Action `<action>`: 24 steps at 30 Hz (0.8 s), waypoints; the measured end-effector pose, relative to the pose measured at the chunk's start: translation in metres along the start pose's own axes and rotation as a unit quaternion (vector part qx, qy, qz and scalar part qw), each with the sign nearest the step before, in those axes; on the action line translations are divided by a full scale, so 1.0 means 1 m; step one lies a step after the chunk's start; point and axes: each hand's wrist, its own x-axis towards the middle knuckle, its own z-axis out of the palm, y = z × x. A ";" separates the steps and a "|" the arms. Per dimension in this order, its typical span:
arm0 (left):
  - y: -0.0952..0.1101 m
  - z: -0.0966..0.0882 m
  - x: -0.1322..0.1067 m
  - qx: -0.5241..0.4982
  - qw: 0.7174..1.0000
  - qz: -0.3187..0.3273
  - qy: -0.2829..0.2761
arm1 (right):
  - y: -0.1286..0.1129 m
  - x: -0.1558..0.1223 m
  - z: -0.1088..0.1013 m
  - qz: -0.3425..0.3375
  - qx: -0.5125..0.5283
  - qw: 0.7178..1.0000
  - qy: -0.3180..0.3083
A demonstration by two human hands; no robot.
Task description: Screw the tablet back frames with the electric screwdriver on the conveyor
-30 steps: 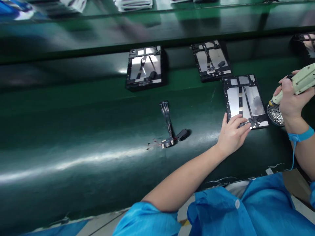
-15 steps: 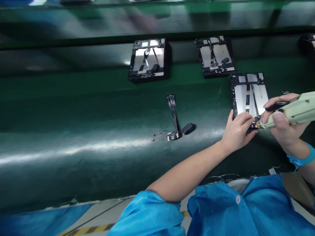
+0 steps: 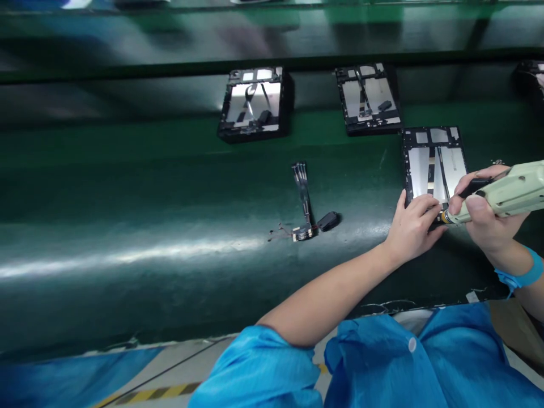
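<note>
An opened tablet (image 3: 419,164), black-framed with silver panels and dark ribbon cables inside, lies on the green work surface. My left hand (image 3: 414,226) grips its near left corner, fingers over the frame and thumb along the near edge. In my right hand (image 3: 488,221) is a pale green electric screwdriver (image 3: 518,190), tilted low from the right. Its yellowish nose (image 3: 445,216) meets the tablet's near edge beside my left fingertips; the bit's very tip is hidden. My right fingers wrap round the tool's front end, near its black lever.
Left of my hands lie a small circuit board (image 3: 302,232) with ribbon cables and a black oblong part (image 3: 328,221). Farther back sit two more opened tablets, one at left (image 3: 254,102) and one at right (image 3: 369,96). Several tiny screws (image 3: 497,162) lie beyond the screwdriver.
Both hands keep their hold on the tablet and screwdriver. The screwdriver's body has tilted a little, and the view has shifted slightly.
</note>
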 end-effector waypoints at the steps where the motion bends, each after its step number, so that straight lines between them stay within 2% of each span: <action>1: 0.000 0.000 0.000 0.002 1.000 -0.002 -0.002 | 0.000 0.000 0.000 -0.002 0.002 1.000 -0.005; 6: -0.001 0.001 0.001 0.009 1.000 -0.012 -0.018 | 0.002 -0.004 0.000 -0.005 0.012 1.000 -0.022; 12: 0.004 0.003 -0.004 0.032 0.999 -0.020 -0.026 | 0.003 -0.007 -0.001 0.024 -0.013 0.999 0.022; 15: 0.000 0.001 0.004 0.069 0.997 -0.018 -0.040 | -0.004 0.000 -0.004 0.010 0.008 0.999 0.032; 17: -0.012 -0.003 0.025 0.104 0.993 -0.025 -0.051 | -0.010 0.005 -0.006 -0.016 0.023 0.997 0.068; 20: -0.044 -0.011 0.079 0.166 0.983 -0.053 -0.059 | -0.013 0.010 -0.009 -0.029 0.021 0.993 0.115; 22: -0.069 -0.014 0.118 0.198 0.976 -0.053 -0.067 | -0.009 0.009 -0.011 -0.009 0.012 0.993 0.114; 24: -0.091 -0.015 0.150 0.225 0.968 -0.097 -0.058 | -0.002 0.006 -0.015 0.006 0.008 0.995 0.103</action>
